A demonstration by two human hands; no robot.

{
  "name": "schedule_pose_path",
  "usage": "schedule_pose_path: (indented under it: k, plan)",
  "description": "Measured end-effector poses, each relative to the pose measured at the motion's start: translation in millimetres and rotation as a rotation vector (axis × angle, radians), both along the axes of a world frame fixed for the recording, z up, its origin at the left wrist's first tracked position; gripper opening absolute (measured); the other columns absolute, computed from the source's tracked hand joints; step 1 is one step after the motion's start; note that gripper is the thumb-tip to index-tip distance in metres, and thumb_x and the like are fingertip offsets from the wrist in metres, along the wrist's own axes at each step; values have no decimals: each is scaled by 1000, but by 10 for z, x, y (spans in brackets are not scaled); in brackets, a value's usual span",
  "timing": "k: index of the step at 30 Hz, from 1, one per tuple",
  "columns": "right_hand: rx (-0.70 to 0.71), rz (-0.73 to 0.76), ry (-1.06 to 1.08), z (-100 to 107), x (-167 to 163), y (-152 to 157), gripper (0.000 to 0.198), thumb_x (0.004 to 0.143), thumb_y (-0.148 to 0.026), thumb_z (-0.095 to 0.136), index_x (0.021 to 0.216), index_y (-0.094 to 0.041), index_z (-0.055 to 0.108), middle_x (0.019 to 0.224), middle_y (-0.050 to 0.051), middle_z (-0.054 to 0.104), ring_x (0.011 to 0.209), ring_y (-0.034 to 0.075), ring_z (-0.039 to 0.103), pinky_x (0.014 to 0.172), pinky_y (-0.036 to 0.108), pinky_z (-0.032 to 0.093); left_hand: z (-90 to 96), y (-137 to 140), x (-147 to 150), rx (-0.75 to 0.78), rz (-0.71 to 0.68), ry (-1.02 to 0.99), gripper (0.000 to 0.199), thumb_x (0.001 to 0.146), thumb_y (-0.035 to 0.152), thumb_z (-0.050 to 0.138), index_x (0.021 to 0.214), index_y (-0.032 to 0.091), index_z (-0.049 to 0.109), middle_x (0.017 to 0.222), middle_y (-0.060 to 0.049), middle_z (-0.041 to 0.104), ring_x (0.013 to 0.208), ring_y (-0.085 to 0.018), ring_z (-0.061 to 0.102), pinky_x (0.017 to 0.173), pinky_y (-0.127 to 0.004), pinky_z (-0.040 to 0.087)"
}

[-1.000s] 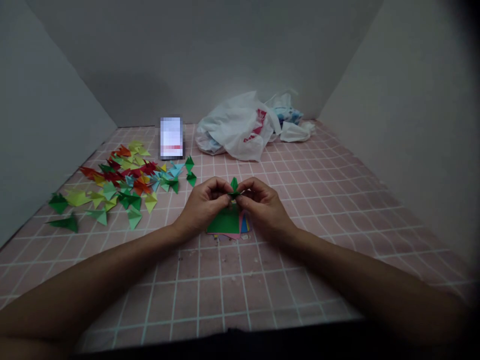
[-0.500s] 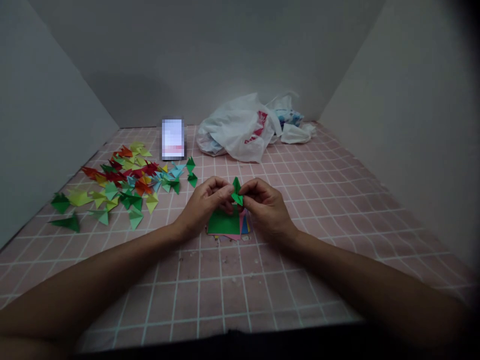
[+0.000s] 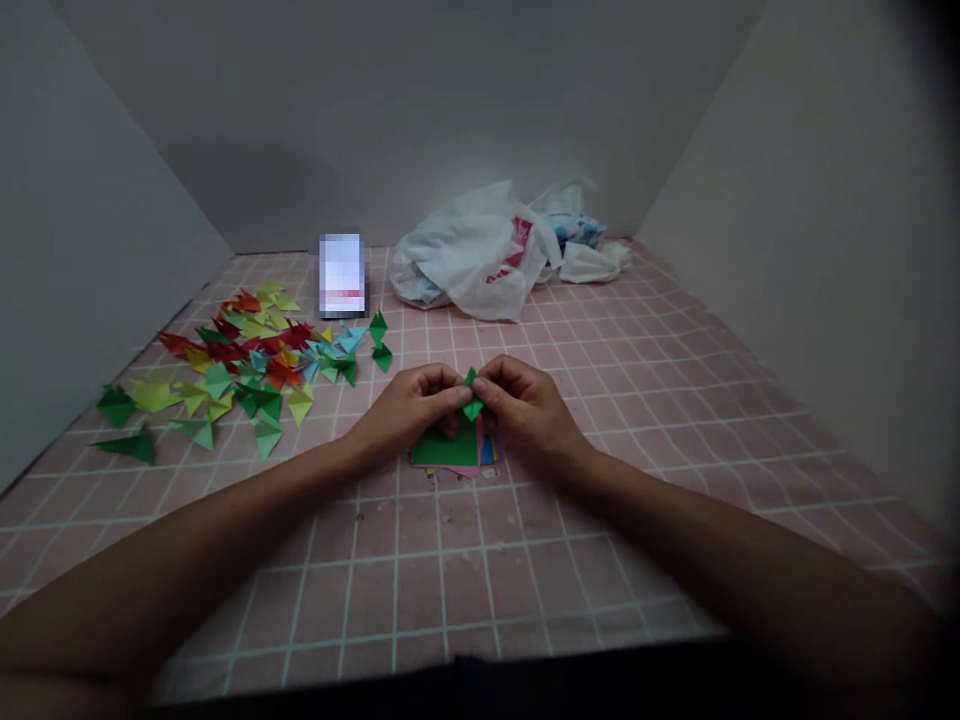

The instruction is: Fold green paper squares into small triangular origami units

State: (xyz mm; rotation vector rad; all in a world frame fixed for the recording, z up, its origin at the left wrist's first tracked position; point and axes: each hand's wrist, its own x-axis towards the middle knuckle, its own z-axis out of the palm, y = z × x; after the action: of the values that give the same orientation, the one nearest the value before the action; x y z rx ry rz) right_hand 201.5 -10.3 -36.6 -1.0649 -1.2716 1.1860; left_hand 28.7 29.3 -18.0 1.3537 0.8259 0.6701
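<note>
A small piece of folded green paper (image 3: 472, 408) is held upright between my two hands. My left hand (image 3: 421, 402) pinches its left side with thumb and fingers. On the other side, my right hand (image 3: 523, 405) grips it, the thumb lying close to the left one. Parts of the fold are covered by the fingertips. Beneath the hands lies a stack of square paper (image 3: 444, 447), green on top, with pink, blue and yellow edges showing.
Several folded paper cranes (image 3: 266, 398) in green, yellow, red, orange and blue are spread at the left. A lit phone (image 3: 342, 273) stands behind them. White plastic bags (image 3: 480, 255) lie by the back wall. A pink checked cloth (image 3: 360, 600) covers the table.
My fingers have drawn closer together on the folded green paper, and less of it shows at the top. The view has shifted slightly.
</note>
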Motion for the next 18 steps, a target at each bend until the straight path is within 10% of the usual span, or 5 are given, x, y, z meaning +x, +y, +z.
schedule_pose_path:
  k: [18]
  plan:
    - [82, -38, -57, 31, 21, 1, 21, 86, -32, 70, 73, -21, 58, 67, -4, 53, 62, 12, 46, 59, 29, 37, -20, -34, 8, -24, -64, 43, 19, 85, 35, 71, 82, 16, 67, 71, -1, 67, 58, -11, 60, 57, -24, 48]
